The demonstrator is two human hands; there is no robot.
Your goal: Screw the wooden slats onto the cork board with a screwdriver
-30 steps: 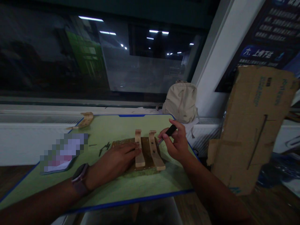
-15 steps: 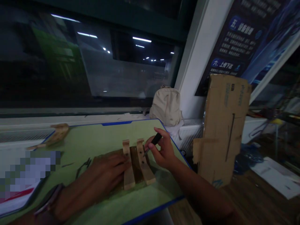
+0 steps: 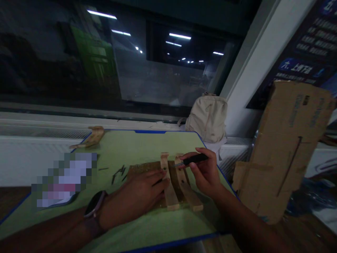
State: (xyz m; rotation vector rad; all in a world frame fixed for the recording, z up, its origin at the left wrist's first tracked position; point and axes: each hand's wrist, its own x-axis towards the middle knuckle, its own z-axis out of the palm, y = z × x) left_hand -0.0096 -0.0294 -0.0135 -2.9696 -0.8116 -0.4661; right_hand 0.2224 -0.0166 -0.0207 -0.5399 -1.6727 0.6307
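Note:
My right hand (image 3: pixel 207 172) is closed around a screwdriver (image 3: pixel 195 159) with a black handle. Its metal shaft points left, over the gap between two curved wooden strips, and its tip is close to the left strip. Dark holes or screw heads show in the left strip (image 3: pixel 171 196) and the right strip (image 3: pixel 191 198). Both strips rest on a brown board (image 3: pixel 139 169), which my hands partly cover. Palm down, my left hand (image 3: pixel 139 189) lies across the board with extended fingers touching the left strip near its dark spot. A watch (image 3: pixel 95 204) is on my left wrist.
Several thin dark pieces (image 3: pixel 118 173) lie left of the board on the green tabletop (image 3: pixel 123 144). A blurred-out flat object (image 3: pixel 71 179) is farther left. Another wooden piece (image 3: pixel 96 136) sits at the back left corner. A backpack (image 3: pixel 207 117) and cardboard (image 3: pixel 289 151) stand beyond the table.
The screwdriver has swung from a steep tilt over the right strip to nearly level, its tip now toward the left strip. The camera view has turned left, so everything appears farther right.

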